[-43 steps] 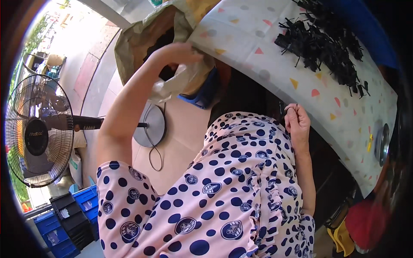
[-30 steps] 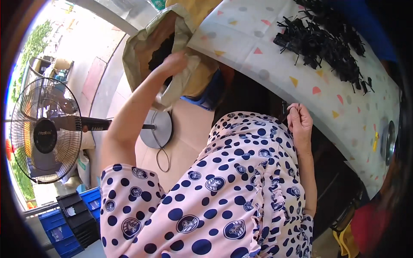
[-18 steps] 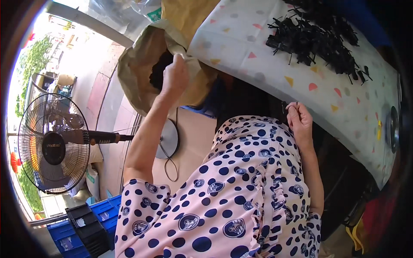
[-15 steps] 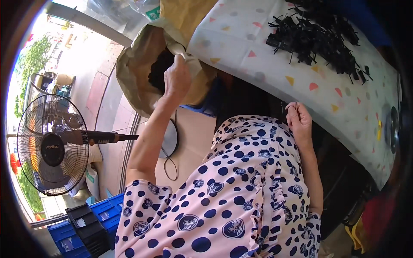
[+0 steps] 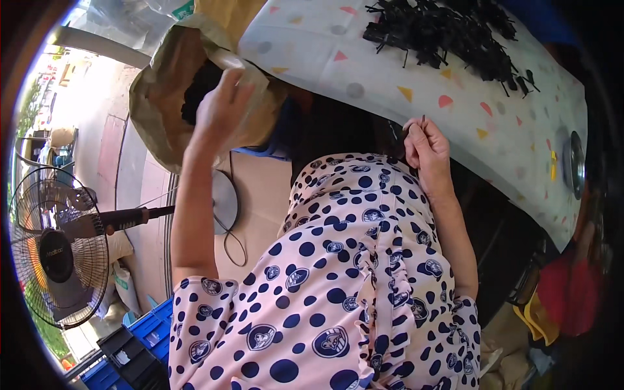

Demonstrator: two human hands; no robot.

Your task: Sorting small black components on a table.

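Note:
My left hand (image 5: 220, 110) is over the near side of a wide-mouthed brown paper-like bag (image 5: 148, 107). Its fingers look apart and somewhat smeared by motion, and I see nothing held in them. Dark contents (image 5: 200, 88) lie inside the bag. By the table's near edge, my right hand (image 5: 427, 148) is closed, thumb against curled fingers. The tip of a thin dark piece (image 5: 424, 119) sticks up from its pinch; the rest is hidden. Beyond it, a heap of small black pieces with thin prongs (image 5: 435, 32) lies on the table's patterned cloth (image 5: 364, 65).
A standing fan (image 5: 57, 253) is at the left, its round base (image 5: 224, 203) below the bag. Blue crates (image 5: 153, 331) and a black crate (image 5: 127, 354) stand lower left. A round dark dish-like object (image 5: 574, 166) sits at the table's right end.
My view has shifted, so the table, bag and fan appear further left. My left hand has drawn back from the bag's rim, its fingers loosening. My right hand stays closed by the table edge.

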